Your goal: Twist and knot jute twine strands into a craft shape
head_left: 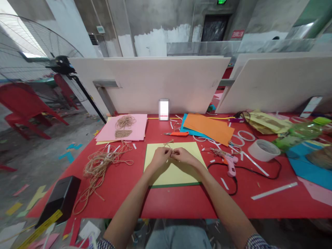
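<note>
My left hand and my right hand meet fingertip to fingertip over a pale yellow sheet of paper in the middle of the red table. Both pinch a short piece of brown twine, whose loose end curls up just beyond my fingers. A green sheet shows as a thin edge under the yellow one.
A tangle of twine lies left, with coiled twine shapes on pink paper. An orange utility knife, orange and blue sheets, a pink glue gun with black cord, a tape roll and paper strips lie right. A black box sits at the left corner.
</note>
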`<control>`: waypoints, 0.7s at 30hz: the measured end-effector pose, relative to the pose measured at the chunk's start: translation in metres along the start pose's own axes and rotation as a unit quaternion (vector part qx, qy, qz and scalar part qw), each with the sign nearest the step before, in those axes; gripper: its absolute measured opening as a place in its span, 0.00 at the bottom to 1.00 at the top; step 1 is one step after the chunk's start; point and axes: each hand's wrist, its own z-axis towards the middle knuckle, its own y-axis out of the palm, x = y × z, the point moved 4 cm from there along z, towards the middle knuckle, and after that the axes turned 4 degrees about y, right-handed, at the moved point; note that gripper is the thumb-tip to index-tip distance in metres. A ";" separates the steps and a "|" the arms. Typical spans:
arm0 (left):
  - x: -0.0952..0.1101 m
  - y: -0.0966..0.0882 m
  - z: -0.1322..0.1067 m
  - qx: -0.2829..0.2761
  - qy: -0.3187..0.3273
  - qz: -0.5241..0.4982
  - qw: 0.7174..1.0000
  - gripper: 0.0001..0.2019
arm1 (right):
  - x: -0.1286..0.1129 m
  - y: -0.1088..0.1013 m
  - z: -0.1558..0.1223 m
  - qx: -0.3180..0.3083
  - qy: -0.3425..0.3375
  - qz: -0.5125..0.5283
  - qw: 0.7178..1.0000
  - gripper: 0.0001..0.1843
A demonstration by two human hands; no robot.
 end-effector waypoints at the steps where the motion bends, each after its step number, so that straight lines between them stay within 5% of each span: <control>1: -0.002 0.000 0.001 -0.002 -0.009 -0.025 1.000 0.20 | 0.001 0.000 0.001 -0.023 -0.002 0.016 1.000 0.13; 5: -0.006 0.000 0.003 0.003 -0.019 -0.095 0.995 0.19 | 0.003 0.000 0.002 -0.055 -0.007 0.036 0.998 0.12; 12: -0.008 0.003 0.003 -0.048 0.000 -0.159 0.986 0.17 | -0.009 -0.009 -0.007 0.019 -0.030 -0.110 0.993 0.11; 18: -0.010 -0.004 0.003 0.015 0.010 -0.011 1.000 0.15 | -0.024 -0.015 -0.013 0.122 -0.076 -0.370 0.918 0.10; 21: -0.013 -0.006 0.002 0.051 -0.013 0.005 0.999 0.16 | -0.029 -0.013 -0.014 0.155 -0.082 -0.394 0.902 0.13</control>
